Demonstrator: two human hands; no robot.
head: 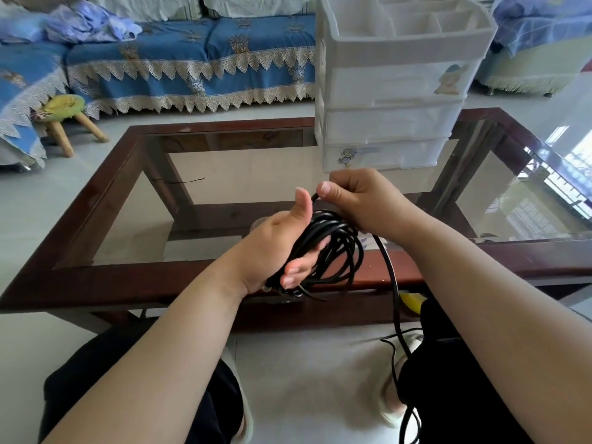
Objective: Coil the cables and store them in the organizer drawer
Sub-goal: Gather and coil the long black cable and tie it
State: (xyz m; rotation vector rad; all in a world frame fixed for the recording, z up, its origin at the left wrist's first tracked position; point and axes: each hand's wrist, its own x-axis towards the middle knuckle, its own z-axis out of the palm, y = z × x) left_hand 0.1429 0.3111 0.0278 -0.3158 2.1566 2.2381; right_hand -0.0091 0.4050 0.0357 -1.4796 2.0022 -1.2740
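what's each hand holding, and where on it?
Left hand holds the black cable by its coiled loops, wrapped around the palm. Right hand pinches the cable's strand at the top of the coil.

Black cable [333, 248], white organizer [397, 91], dark red-brown table frame [134, 280], blue sofa cover [192, 56] with cream lace trim.

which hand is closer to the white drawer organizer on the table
Right. The right hand pinches the black cable just below the white drawer organizer. The left hand, holding the coil, sits lower and further left.
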